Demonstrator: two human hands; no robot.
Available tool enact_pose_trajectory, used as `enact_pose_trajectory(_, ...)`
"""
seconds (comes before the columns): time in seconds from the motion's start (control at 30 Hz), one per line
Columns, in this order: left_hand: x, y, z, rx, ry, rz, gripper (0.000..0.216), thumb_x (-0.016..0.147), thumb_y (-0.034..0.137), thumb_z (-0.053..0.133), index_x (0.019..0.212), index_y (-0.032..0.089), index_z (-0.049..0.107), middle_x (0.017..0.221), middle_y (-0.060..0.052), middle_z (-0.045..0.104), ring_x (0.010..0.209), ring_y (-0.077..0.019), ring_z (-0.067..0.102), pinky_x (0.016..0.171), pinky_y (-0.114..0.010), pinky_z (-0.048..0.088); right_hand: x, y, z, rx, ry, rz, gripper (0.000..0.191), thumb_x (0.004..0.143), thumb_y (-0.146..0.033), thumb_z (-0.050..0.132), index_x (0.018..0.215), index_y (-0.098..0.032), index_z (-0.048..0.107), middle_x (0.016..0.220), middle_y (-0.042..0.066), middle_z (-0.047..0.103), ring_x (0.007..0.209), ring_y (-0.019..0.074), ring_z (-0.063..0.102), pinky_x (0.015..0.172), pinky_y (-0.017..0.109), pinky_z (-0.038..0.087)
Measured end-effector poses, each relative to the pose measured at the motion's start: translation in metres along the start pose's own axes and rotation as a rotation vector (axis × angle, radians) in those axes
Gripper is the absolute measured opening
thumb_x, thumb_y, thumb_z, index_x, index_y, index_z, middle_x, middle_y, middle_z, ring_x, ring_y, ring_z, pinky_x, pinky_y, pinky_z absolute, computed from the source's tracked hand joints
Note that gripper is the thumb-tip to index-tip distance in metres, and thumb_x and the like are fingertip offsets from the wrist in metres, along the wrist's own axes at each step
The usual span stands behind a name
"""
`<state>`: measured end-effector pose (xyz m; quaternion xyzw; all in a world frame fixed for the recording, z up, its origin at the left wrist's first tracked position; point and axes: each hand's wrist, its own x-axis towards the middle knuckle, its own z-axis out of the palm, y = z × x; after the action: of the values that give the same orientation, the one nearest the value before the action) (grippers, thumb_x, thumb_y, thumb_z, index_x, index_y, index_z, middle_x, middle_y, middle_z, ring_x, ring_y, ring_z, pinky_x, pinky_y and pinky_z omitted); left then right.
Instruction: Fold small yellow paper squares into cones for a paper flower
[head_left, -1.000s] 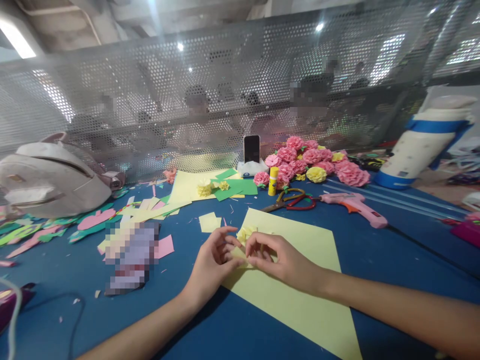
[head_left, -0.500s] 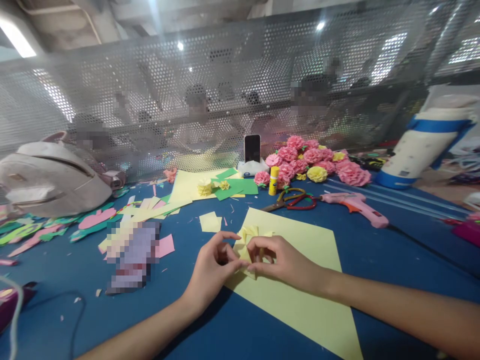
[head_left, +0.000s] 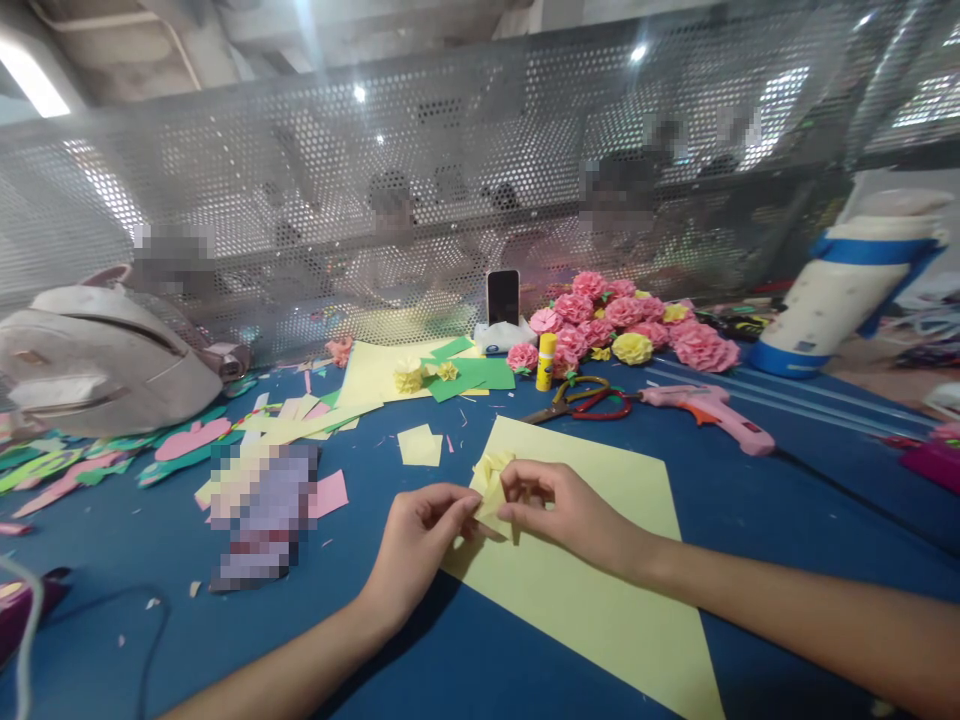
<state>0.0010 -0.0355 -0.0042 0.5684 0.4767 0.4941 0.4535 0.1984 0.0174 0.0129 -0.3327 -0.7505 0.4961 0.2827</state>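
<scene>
Between my two hands is a small yellow paper flower [head_left: 493, 492] with folded, curled petals. My left hand [head_left: 427, 535] pinches its left edge between thumb and forefinger. From the right, my right hand [head_left: 559, 510] grips it with bent fingers, which cover part of the paper. Both hands are just above a large pale yellow sheet [head_left: 600, 600] lying on the blue table. A small yellow paper square [head_left: 420, 446] lies beyond my left hand. Scissors [head_left: 574, 402] with red and yellow handles rest past the sheet's far edge.
A pink glue gun [head_left: 712, 412] lies at the right, its cord trailing off. Behind stand a glue stick [head_left: 547, 362], a phone [head_left: 503, 298] and a heap of pink paper flowers [head_left: 622, 312]. Paper scraps and a pale backpack [head_left: 112, 350] occupy the left; a large bottle [head_left: 847, 285] stands right.
My left hand has drawn slightly back and lower, its fingers now closer together on the flower's left edge. The flower has turned a little in my right hand.
</scene>
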Motion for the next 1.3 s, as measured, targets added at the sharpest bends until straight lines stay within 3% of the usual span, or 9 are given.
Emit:
enact_pose_trajectory(0.43, 0.000, 0.003, 0.001, -0.003, -0.005, -0.031, 0.021, 0.079, 0.036, 0.072, 0.078, 0.015, 0.076, 0.067, -0.005, 0.074, 0.059, -0.0140, 0.066, 0.058, -0.020, 0.051, 0.001, 0.005, -0.001, 0.038, 0.048, -0.004, 0.026, 0.079, -0.036, 0.077, 0.082, -0.017, 0.061, 0.077, -0.003, 0.054, 0.063, 0.0098, 0.043, 0.058, 0.024, 0.034)
enact_pose_trajectory(0.73, 0.000, 0.001, 0.002, -0.033, -0.050, -0.053, 0.025, 0.081, 0.039, 0.071, 0.078, 0.015, 0.071, 0.070, -0.007, 0.076, 0.063, -0.0155, 0.069, 0.062, -0.022, 0.053, 0.006, 0.010, -0.002, 0.121, 0.080, 0.007, 0.032, 0.071, -0.037, 0.083, 0.085, -0.018, 0.062, 0.082, -0.001, 0.060, 0.076, 0.0139, 0.057, 0.071, 0.026, 0.046)
enact_pose_trajectory(1.03, -0.001, 0.002, 0.002, -0.069, -0.081, -0.080, 0.030, 0.080, 0.044, 0.073, 0.082, 0.015, 0.071, 0.075, -0.008, 0.077, 0.072, -0.0206, 0.074, 0.069, -0.026, 0.057, 0.006, 0.014, -0.003, 0.161, 0.072, 0.063, 0.035, 0.068, -0.040, 0.084, 0.085, -0.017, 0.064, 0.070, -0.002, 0.059, 0.066, 0.0131, 0.054, 0.065, 0.027, 0.044)
enact_pose_trajectory(1.3, 0.001, 0.001, 0.004, -0.111, -0.105, -0.106, 0.022, 0.076, 0.036, 0.075, 0.081, 0.015, 0.067, 0.075, -0.006, 0.076, 0.074, -0.0221, 0.077, 0.067, -0.025, 0.057, 0.007, 0.010, -0.001, 0.176, 0.078, 0.096, 0.038, 0.068, -0.044, 0.084, 0.086, -0.016, 0.067, 0.071, -0.001, 0.060, 0.066, 0.0134, 0.055, 0.065, 0.027, 0.044)
